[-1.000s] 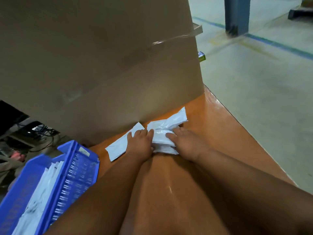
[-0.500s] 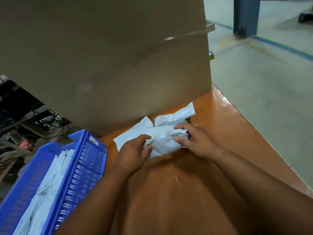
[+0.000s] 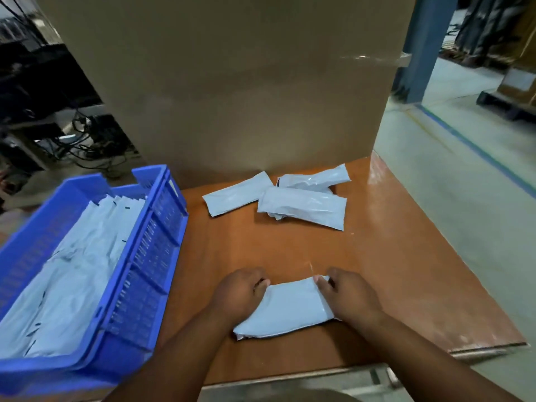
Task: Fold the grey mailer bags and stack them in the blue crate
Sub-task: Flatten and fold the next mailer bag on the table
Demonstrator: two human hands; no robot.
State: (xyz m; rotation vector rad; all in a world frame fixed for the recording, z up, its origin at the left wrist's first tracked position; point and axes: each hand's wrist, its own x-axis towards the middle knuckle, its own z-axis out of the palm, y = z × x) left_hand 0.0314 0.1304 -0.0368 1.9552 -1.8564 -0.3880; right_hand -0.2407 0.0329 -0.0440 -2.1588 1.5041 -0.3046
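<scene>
Grip: left hand [image 3: 239,294] and right hand [image 3: 349,295] each grasp one end of a grey mailer bag [image 3: 285,310], fingers curled over its upper corners; how far the thumbs wrap under is hidden. The bag lies flat on the table [image 3: 391,256], lower centre of the frame, already partly folded into a thick strip.

Outward: three more mailer bags [image 3: 301,207] lie in the upper centre, against the foot of a large cardboard box [image 3: 232,82]; two of them overlap, the third sits just to their left. The blue crate [image 3: 158,227] stands at the left edge of the table, holding a row of folded bags [image 3: 87,242].

Risk, as judged: the film looks slick and springy, so the fold may reopen if either hand lets go before the crease is pressed. An uneven pull could skew the fold. The crate appears to overhang the table's near-left corner; a hard drop-in might shift it.
</scene>
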